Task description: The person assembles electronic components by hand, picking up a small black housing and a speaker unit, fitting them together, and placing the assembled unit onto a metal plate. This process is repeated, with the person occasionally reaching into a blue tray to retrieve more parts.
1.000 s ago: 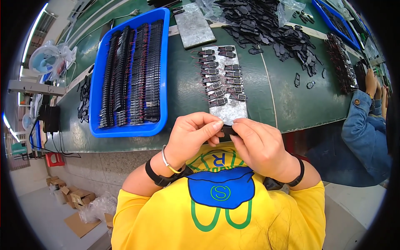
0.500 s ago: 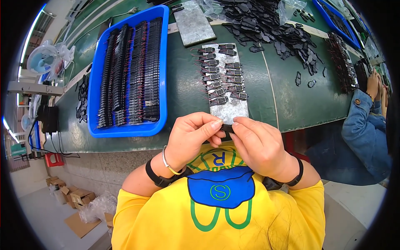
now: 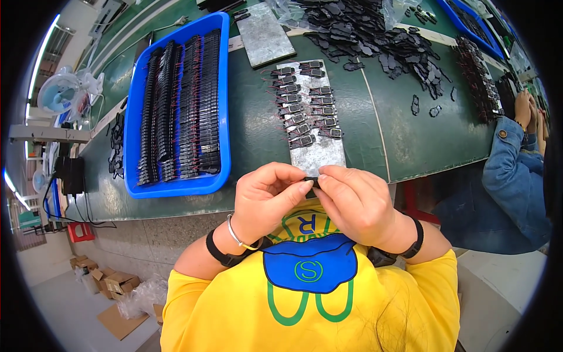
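My left hand point(image 3: 264, 193) and my right hand point(image 3: 359, 204) meet at the table's front edge, fingertips pinched on the two ends of a small black part point(image 3: 311, 180). It looks like one of the small speaker modules, but the fingers cover most of it. Just beyond lies a grey metal plate point(image 3: 318, 157), its near end bare. Two columns of black speaker modules point(image 3: 301, 141) with thin dark red wires rest along the rest of that plate.
Left of the plate, a blue tray point(image 3: 225, 111) holds packed rows of similar modules. A second metal plate point(image 3: 267, 36) lies farther back, near a heap of flat black pieces point(image 3: 375, 44). At the right sits a co-worker in a denim sleeve point(image 3: 509, 155).
Both hands still pinch the black part, with only a slight shift of the fingers. The whole view has moved a little, so the table things appear slightly farther left.
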Tool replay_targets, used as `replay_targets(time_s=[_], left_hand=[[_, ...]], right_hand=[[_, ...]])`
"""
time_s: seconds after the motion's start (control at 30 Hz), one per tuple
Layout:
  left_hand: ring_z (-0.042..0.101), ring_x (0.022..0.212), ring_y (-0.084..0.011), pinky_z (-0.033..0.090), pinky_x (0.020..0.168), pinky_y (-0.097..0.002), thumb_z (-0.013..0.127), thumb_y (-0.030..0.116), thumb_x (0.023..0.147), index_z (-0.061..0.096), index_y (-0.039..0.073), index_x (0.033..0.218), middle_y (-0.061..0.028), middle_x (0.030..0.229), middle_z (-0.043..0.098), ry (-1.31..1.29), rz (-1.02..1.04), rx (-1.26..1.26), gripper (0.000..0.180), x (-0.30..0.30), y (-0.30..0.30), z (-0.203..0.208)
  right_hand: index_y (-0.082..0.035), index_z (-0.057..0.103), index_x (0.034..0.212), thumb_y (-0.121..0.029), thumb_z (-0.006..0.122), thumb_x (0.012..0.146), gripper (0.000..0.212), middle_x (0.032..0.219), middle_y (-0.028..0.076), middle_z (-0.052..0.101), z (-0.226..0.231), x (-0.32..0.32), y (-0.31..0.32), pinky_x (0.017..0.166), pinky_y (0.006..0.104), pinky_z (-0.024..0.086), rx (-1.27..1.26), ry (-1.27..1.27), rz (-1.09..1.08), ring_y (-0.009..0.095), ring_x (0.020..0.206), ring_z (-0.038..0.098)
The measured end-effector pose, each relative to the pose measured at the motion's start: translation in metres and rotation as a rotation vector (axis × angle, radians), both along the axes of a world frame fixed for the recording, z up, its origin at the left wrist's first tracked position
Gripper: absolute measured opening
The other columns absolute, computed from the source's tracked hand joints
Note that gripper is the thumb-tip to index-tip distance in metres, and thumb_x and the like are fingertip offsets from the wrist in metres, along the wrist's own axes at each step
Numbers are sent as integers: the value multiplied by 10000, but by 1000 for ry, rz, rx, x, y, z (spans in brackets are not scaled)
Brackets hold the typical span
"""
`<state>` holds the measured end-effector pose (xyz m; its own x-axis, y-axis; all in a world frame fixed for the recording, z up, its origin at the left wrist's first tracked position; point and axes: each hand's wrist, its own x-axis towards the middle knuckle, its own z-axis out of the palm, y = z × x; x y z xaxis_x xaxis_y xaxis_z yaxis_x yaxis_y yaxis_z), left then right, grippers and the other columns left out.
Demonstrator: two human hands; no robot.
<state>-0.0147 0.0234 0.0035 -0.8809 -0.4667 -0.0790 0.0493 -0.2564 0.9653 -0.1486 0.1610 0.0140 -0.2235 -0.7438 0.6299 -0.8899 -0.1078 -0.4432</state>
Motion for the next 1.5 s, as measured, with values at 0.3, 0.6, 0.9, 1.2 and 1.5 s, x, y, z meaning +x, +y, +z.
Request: replay_targets(time_s=[0.3, 0.6, 0.9, 1.2, 1.5], left_hand=[[644, 744, -144, 533, 675, -242, 661, -52, 833, 613, -35, 948, -100, 871, 644, 153, -4, -230, 125, 6, -8, -2], [645, 746, -158, 535, 672, -247, 664, -37, 835, 614, -44, 942, -121, 879, 637, 161, -41, -394, 118, 7, -12, -4], [633, 735, -156, 507, 652, -241, 667, -11, 836, 618, -46, 933, -113, 848, 635, 152, -55, -549, 115, 5, -11, -3], [608, 676, -152, 473, 602, -246, 711, 38, 808, 639, 5, 939, -88, 822, 658, 211, -42, -631, 153, 1, -12, -11], [627, 790, -174, 525, 698, -260, 678, -7, 828, 619, -46, 953, -122, 909, 631, 167, -82, -495, 143, 4, -15, -13]], right_hand=[[51, 612, 1054, -23, 703, 810, 271, 933, 135, 681, -3, -6, 8, 668, 274, 555, 190, -986, 242, 166, 758, 684], [27, 630, 1028, -50, 673, 844, 204, 814, 119, 684, -9, -9, 3, 605, 280, 530, -4, -598, 277, 204, 670, 687], [12, 622, 928, -87, 695, 815, 166, 734, 119, 656, -11, -10, 1, 539, 319, 493, -48, -432, 246, 254, 601, 647], [4, 606, 897, -64, 691, 807, 141, 711, 102, 637, -19, -12, 0, 532, 324, 493, -120, -316, 230, 261, 584, 633], [15, 622, 909, -16, 741, 729, 218, 762, 133, 666, -24, -16, -3, 550, 326, 529, -159, -296, 256, 265, 619, 663]])
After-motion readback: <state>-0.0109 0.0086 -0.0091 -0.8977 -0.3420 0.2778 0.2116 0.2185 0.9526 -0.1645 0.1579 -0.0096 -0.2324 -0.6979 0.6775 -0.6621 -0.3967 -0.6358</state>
